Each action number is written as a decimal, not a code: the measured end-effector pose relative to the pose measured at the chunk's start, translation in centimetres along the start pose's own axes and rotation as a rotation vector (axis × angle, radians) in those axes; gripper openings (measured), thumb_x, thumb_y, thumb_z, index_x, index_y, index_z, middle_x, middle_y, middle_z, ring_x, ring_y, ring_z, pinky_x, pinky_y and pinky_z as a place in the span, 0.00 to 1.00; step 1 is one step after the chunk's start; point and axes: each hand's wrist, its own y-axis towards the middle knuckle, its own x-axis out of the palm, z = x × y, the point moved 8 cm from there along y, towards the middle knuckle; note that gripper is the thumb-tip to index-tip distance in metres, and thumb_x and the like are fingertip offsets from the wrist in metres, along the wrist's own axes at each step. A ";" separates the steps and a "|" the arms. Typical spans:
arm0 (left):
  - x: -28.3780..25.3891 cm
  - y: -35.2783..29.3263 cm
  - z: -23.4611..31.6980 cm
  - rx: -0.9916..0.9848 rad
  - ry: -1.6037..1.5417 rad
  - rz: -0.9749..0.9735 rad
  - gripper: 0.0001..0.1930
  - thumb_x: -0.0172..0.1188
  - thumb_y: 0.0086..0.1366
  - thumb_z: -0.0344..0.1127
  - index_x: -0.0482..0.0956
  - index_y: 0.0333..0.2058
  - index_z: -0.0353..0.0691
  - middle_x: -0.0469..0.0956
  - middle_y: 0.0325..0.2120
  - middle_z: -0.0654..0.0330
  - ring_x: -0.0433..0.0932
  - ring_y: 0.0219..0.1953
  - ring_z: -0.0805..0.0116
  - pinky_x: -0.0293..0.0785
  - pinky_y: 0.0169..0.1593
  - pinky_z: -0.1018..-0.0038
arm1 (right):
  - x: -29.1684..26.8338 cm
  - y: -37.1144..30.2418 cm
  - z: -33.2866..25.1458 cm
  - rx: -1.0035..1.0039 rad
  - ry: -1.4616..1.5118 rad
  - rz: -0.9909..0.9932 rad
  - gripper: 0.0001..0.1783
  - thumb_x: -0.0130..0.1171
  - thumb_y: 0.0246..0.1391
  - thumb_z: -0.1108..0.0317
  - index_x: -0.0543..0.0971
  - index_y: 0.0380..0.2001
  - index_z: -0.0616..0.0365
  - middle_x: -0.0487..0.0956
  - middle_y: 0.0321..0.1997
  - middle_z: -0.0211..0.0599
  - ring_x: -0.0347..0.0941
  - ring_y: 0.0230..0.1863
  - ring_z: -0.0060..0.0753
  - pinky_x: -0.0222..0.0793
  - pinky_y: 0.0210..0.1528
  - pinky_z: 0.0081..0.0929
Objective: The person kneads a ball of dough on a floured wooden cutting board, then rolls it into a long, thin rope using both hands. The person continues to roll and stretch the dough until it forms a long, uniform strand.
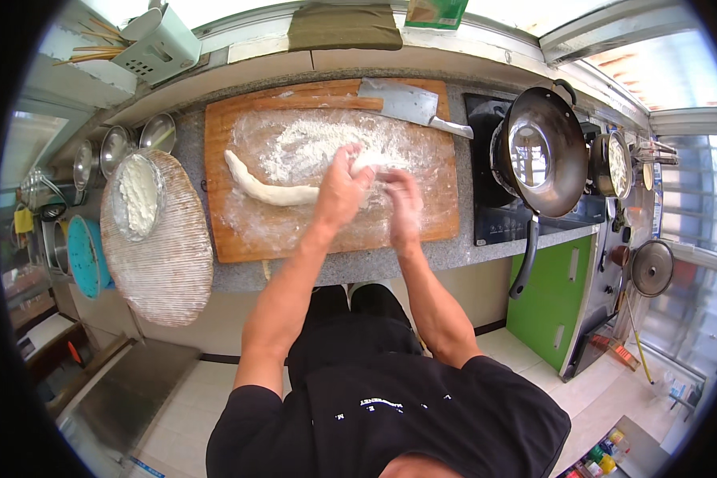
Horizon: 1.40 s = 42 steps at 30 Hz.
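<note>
Both hands are over a floured wooden board point(243, 231). My left hand point(342, 190) is above the loose white flour point(303, 143), its thumb and fingers apart. Beside it, my right hand point(404, 205) has its fingers loosely bent toward the left one and a little blurred by motion. Neither hand visibly holds anything. A long curved roll of dough point(267, 190) lies on the board, its right end by my left wrist. At the board's far side are a wooden rolling pin point(319, 103) and a cleaver point(406, 102) with its handle over the right edge.
At left, a bowl of flour point(138, 195) sits on a round ridged board point(163, 263), with a turquoise basin point(88, 256) beside it. To the right, a wok point(562, 159) stands on a black cooktop point(494, 227), its handle jutting past the counter edge. A covered pan point(613, 163) is beyond.
</note>
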 end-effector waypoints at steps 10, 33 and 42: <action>-7.8 -2.2 14.8 0.353 -0.889 -0.039 0.19 0.55 0.78 0.31 0.70 0.65 0.43 0.76 0.40 0.60 0.76 0.36 0.72 0.81 0.44 0.70 | 15.1 2.3 1.9 0.052 -0.294 -0.527 0.29 0.74 0.57 0.57 0.78 0.58 0.52 0.85 0.54 0.43 0.81 0.57 0.38 0.78 0.62 0.42; -17.0 -6.5 -7.0 -0.245 0.719 0.634 0.30 0.67 0.70 0.36 0.71 0.68 0.38 0.77 0.54 0.40 0.79 0.54 0.44 0.75 0.58 0.60 | 6.9 2.2 -4.0 -0.573 -1.390 -0.444 0.28 0.77 0.47 0.51 0.84 0.48 0.54 0.81 0.54 0.38 0.77 0.56 0.45 0.73 0.60 0.41; -3.9 -1.9 -4.6 0.477 1.040 0.093 0.29 0.74 0.64 0.38 0.78 0.62 0.43 0.77 0.49 0.54 0.75 0.55 0.61 0.78 0.59 0.60 | 0.0 2.5 -4.6 -0.456 -1.266 -0.208 0.35 0.77 0.46 0.70 0.78 0.59 0.56 0.79 0.56 0.44 0.75 0.58 0.54 0.72 0.61 0.46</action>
